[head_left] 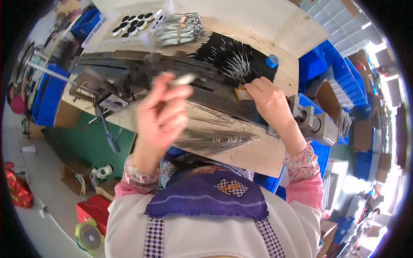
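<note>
There are two hands: one left hand point(162, 115), one right hand point(270, 102). Far left, about ten black-topped tubs point(132, 31). Far right, one blue roll point(272, 61). Near left, one fan point(88, 236). Wires point(221, 139): too many to count.

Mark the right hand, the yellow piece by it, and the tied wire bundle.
Right hand point(270, 99), head view: back of the hand.
Yellow piece point(244, 94), head view: its exposed face.
Wire bundle point(180, 30), head view: middle of its upper side.
</note>
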The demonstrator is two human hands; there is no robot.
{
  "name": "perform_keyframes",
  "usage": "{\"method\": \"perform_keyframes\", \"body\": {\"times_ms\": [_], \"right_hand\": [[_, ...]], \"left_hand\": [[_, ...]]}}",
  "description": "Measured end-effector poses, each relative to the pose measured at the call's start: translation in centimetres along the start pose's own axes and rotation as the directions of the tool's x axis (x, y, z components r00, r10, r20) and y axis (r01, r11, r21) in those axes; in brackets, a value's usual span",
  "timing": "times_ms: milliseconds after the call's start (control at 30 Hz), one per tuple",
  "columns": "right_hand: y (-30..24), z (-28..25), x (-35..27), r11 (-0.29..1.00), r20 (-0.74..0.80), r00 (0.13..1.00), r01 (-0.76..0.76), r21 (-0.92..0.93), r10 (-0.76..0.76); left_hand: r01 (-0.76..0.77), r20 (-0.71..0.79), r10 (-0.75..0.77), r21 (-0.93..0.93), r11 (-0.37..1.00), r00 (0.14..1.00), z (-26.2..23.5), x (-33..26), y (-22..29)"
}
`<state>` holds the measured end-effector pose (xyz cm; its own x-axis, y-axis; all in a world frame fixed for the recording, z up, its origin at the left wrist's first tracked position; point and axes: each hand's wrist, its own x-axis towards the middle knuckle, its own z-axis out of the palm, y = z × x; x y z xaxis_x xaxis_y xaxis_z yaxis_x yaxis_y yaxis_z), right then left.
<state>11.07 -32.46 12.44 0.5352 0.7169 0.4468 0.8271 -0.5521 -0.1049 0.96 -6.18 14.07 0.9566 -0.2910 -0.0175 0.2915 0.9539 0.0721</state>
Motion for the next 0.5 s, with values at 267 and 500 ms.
{"method": "perform_keyframes", "body": {"times_ms": [267,500], "right_hand": [[4.5,2.5,4.1,0.988,0.033,0.988,-0.153,0.003,0.153],[2.7,-1.3,2.5,0.934,0.163,0.982,-0.144,0.327,0.094]], "left_hand": [[-0.135,0.110,-0.094,0.935,-0.328,0.990,-2.7,1.0,-3.5],[0.029,-0.061,-0.160,0.980,-0.196,0.985,-6.7,12.5,-6.1]]}}
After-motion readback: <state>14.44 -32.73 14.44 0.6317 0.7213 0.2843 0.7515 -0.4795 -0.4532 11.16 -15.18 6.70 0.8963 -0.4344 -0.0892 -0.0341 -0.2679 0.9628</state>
